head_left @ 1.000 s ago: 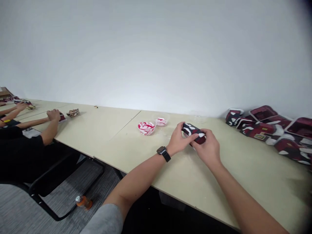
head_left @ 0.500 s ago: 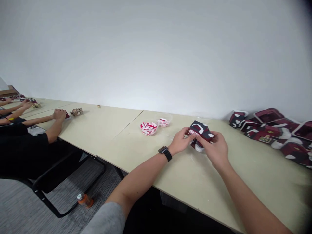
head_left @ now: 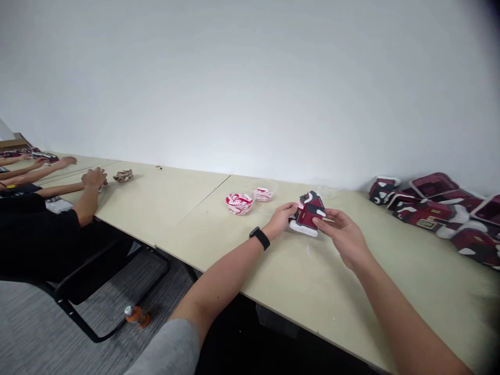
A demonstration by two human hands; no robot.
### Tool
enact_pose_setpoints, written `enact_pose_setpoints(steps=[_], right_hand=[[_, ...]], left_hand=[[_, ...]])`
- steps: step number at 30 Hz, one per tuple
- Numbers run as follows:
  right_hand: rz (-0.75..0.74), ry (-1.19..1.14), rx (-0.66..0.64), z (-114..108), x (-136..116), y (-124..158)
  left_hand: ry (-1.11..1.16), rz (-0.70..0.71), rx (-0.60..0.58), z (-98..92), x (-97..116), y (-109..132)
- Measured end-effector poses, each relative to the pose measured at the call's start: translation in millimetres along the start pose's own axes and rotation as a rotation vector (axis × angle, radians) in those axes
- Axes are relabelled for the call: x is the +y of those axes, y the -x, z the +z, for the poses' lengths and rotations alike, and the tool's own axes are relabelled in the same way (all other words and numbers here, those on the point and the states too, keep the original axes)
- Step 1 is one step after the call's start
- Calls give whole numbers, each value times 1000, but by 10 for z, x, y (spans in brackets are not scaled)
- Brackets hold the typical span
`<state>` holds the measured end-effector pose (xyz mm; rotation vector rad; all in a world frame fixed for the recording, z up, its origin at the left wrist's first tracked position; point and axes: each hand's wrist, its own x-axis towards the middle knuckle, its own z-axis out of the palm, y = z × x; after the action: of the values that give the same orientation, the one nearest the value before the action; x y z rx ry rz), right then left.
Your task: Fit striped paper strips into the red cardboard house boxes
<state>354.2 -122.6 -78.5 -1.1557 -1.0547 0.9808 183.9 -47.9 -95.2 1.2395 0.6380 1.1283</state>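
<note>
Head view: paper sneaker (head_left: 310, 213) now sole-down

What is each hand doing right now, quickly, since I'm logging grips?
Left hand: closed, holding the maroon-and-white papercraft sneaker.
Right hand: partly open, fingertips touching the sneaker.
</note>
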Motion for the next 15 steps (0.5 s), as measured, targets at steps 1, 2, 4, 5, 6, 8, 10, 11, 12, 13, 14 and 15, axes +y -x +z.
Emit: enact_pose_setpoints(steps=[1, 2, 4, 5, 6, 8, 10, 11, 12, 13, 14, 15], right_hand=[[-3, 28, -1, -10, 27, -13], [-10, 52, 0, -17, 57, -26], [-28, 78, 7, -25, 110, -49], [-38, 84, 12, -26, 128, -56], [-46, 90, 17, -26, 140, -60], [-52, 101, 19, -25, 147, -61], [-47, 98, 15, -23, 141, -57], [-44, 91, 14, -21, 137, -55], [-40, 83, 13, -19, 134, -54], [-35, 75, 12, -16, 131, -53], [-31, 67, 10, -13, 129, -51], [-28, 60, 9, -9, 127, -50]], left_hand=[[27, -18, -13, -13, -3, -6], [39, -29, -26, -20, -6, -11], [23, -23, -38, -19, -11, -16], [4, -13, -34, -13, -10, -16], [-20, -2, -26, -4, -6, -15], [-67, 12, -10, 16, 10, -4], [-94, 8, -15, 34, 32, 14], [-101, 0, -29, 41, 42, 24], [-105, -12, -47, 47, 49, 34], [-110, -27, -66, 52, 53, 42], [-115, -42, -79, 55, 54, 48], [-121, -56, -87, 58, 52, 52]])
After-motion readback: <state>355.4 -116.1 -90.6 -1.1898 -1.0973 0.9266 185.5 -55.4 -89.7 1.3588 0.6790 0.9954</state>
